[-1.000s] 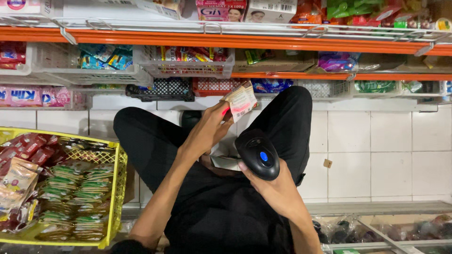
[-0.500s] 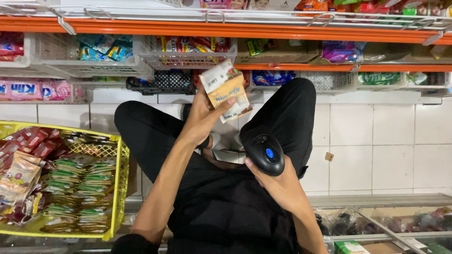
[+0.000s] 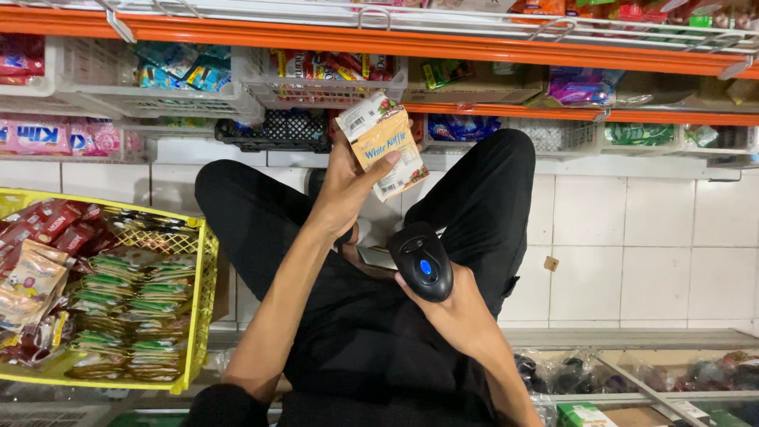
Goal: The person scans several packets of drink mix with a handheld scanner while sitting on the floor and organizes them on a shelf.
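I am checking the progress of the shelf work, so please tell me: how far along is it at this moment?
Done: nothing visibly finished. In hand: the left hand holds a small sachet up before the shelves, and the right hand grips a black handheld scanner below it. Left: the yellow basket beside the person holds many more packets.

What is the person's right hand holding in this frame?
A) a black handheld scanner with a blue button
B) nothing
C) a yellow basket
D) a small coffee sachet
A: the right hand grips a black scanner with a blue button on top, held low over the lap, while the left hand holds up the sachet toward the shelves, and the yellow basket sits on the floor untouched.
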